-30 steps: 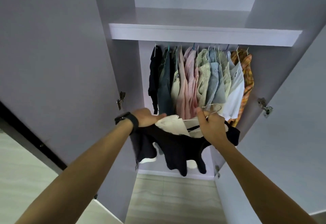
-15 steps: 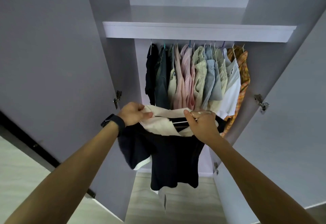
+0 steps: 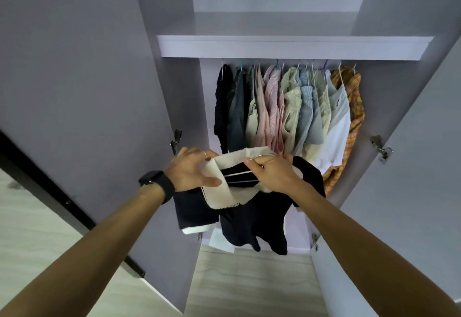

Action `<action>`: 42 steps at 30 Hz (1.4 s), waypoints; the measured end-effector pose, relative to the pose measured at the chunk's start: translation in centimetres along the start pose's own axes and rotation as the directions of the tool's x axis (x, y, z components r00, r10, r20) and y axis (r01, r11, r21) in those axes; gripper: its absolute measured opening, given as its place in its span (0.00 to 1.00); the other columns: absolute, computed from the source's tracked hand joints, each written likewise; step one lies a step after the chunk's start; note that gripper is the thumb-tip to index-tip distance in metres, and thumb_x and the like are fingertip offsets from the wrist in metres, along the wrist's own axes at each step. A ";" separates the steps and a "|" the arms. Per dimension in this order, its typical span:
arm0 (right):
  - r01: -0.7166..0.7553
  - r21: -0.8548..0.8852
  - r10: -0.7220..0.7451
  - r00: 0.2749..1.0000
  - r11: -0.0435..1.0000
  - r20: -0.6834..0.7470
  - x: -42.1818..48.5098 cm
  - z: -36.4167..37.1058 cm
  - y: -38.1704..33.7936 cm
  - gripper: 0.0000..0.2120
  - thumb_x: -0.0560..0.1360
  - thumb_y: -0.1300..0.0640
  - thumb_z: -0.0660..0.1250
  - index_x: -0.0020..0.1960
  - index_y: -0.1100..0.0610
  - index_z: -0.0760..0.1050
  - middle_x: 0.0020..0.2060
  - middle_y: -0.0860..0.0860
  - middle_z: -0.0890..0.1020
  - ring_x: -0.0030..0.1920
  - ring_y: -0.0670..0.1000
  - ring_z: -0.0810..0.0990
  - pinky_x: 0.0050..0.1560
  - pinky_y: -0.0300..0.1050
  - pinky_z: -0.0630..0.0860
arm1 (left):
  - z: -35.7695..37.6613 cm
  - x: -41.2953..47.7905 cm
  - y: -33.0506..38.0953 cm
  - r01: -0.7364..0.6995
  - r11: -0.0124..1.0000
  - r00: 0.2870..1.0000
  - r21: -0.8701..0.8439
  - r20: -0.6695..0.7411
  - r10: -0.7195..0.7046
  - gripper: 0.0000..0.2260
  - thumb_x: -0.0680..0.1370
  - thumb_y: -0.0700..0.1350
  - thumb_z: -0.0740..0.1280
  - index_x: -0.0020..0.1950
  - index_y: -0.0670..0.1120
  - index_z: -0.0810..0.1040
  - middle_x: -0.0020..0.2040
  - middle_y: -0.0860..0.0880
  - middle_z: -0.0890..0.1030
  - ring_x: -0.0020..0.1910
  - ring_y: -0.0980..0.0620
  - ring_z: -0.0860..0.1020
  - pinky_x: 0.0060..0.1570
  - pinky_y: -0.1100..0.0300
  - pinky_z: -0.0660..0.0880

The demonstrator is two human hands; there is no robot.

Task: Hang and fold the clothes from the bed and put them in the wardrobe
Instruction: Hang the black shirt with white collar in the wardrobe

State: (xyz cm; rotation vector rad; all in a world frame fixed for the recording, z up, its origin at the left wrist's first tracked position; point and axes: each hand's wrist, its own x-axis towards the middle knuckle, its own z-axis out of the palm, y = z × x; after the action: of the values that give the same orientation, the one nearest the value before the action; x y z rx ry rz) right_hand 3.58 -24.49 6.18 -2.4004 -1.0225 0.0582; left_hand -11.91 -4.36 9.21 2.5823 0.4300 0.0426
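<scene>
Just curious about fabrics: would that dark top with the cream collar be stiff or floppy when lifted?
Probably floppy: the dark top droops in loose folds below the left hand and right hand. Likely light: a thin wire hanger seems to carry it.

Black top (image 3: 252, 219) with cream collar (image 3: 219, 187) (lilac wardrobe (image 3: 74, 67)), orange plaid shirt (image 3: 354, 127) behind.
</scene>
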 end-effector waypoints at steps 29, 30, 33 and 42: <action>-0.130 0.600 0.153 0.988 0.790 0.013 -0.8 0.2 2.6 0.07 0.79 0.48 0.69 0.43 0.47 0.82 0.35 0.42 0.82 0.38 0.40 0.80 0.38 0.30 0.72 | 3.5 -0.1 5.6 -0.207 0.961 0.976 0.181 -0.035 0.217 0.17 0.82 0.63 0.55 0.44 0.57 0.77 0.38 0.54 0.81 0.40 0.51 0.79 0.38 0.57 0.73; -0.075 0.570 0.162 0.981 0.818 -0.104 -1.0 -0.1 2.8 0.07 0.79 0.46 0.68 0.47 0.46 0.81 0.37 0.42 0.82 0.40 0.40 0.80 0.41 0.30 0.72 | 3.1 -0.2 4.9 -0.152 0.963 0.984 0.222 -0.052 0.168 0.17 0.82 0.63 0.54 0.45 0.57 0.78 0.42 0.54 0.82 0.43 0.50 0.80 0.41 0.55 0.75; 0.086 0.356 0.026 0.954 0.931 -0.298 -1.9 -1.5 3.8 0.11 0.78 0.38 0.63 0.53 0.42 0.77 0.44 0.38 0.82 0.46 0.39 0.79 0.46 0.31 0.72 | 1.6 -0.1 2.9 -0.056 0.934 0.991 0.353 -0.097 0.096 0.17 0.83 0.62 0.52 0.51 0.56 0.76 0.46 0.52 0.82 0.47 0.48 0.81 0.47 0.52 0.78; -0.162 0.226 0.150 0.986 0.961 0.068 -0.7 -1.5 6.2 0.18 0.82 0.37 0.51 0.68 0.35 0.70 0.68 0.40 0.71 0.71 0.50 0.64 0.70 0.54 0.60 | -0.7 1.0 3.1 -0.212 0.954 0.972 0.212 -0.052 0.227 0.15 0.84 0.54 0.57 0.47 0.51 0.80 0.34 0.60 0.74 0.43 0.52 0.79 0.45 0.57 0.75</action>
State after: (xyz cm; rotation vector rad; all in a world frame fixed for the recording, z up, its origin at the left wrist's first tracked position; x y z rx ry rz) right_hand 7.51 -29.20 4.35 -2.2701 -0.7976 0.2798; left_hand -10.12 -6.20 11.29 2.8300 0.1791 0.1838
